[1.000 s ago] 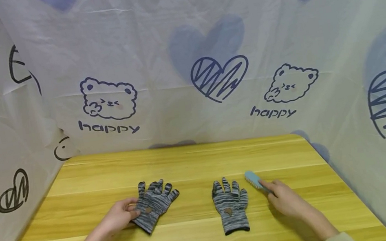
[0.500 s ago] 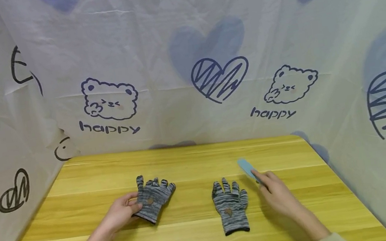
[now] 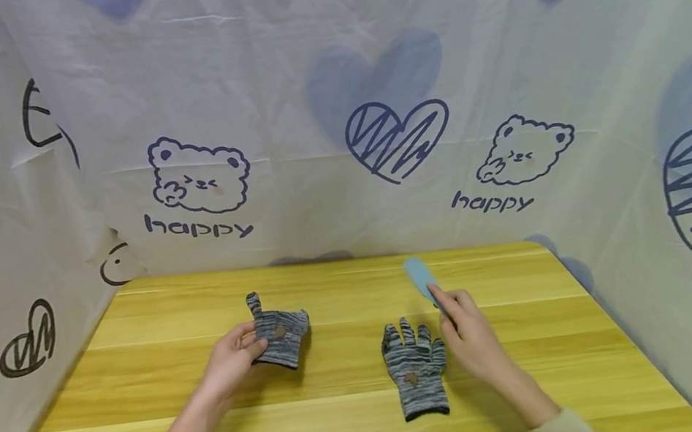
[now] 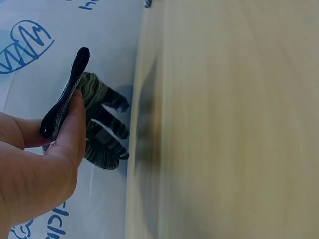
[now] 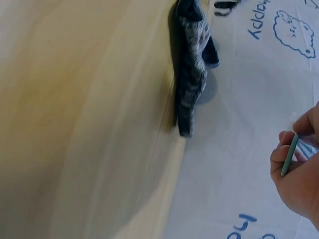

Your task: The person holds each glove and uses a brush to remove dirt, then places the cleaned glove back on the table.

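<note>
My left hand [image 3: 233,357] pinches a grey-and-black striped knit glove [image 3: 283,332] at its side near the cuff, above the table. A brown stain marks this glove. In the left wrist view, the glove's dark cuff [image 4: 67,94] is between thumb and fingers, with its fingers drooping. My right hand [image 3: 475,338] grips a light blue brush [image 3: 421,278] by its handle, raised above the table; its bristles are hidden. In the right wrist view the handle end [image 5: 290,155] pokes out of the fist. A second striped glove [image 3: 418,375], also stained brown, lies flat between the hands.
The yellow wood-grain table [image 3: 349,429] ends at a white cloth backdrop [image 3: 304,200] printed with bears and hearts. The cloth also rises along the left and right sides.
My left hand has lifted its glove off the table, moving up and right, and the glove's fingers now droop. My right hand has raised the brush and moved left. The second glove stays put.
</note>
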Motion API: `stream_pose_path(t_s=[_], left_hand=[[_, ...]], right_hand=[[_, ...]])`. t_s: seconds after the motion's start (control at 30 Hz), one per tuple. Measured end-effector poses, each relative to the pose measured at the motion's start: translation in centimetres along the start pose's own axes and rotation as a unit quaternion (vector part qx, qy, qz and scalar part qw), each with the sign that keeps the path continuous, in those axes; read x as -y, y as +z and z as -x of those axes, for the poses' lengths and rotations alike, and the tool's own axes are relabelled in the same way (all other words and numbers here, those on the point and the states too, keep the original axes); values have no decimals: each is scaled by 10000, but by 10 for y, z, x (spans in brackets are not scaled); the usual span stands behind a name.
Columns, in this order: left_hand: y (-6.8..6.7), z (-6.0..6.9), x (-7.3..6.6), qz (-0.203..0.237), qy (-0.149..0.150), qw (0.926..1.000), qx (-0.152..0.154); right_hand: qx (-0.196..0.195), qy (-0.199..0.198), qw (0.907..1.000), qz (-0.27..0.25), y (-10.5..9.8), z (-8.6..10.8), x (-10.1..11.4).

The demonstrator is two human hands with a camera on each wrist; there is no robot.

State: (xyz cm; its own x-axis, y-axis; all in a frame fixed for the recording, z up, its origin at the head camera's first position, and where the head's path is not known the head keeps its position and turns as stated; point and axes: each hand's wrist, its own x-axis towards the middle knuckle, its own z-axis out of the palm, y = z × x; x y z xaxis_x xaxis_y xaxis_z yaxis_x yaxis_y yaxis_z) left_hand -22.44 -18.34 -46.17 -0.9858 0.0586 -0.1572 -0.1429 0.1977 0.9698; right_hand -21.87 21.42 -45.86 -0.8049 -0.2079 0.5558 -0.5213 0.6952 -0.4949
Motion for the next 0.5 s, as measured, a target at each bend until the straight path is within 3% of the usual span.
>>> stream_pose_path(t_s=[0.17, 0.3, 0.5], left_hand=[[11, -2, -11, 325, 152, 9992, -179], [22, -5, -17, 847, 244, 9955, -355], [35, -8, -22, 1375, 313, 9891, -416]], right_hand=[[-208, -505, 9984, -157, 9, -4, 9], [-324, -891, 9951, -275, 16, -8, 16], [-370, -1186, 9918, -306, 25, -12, 27]])
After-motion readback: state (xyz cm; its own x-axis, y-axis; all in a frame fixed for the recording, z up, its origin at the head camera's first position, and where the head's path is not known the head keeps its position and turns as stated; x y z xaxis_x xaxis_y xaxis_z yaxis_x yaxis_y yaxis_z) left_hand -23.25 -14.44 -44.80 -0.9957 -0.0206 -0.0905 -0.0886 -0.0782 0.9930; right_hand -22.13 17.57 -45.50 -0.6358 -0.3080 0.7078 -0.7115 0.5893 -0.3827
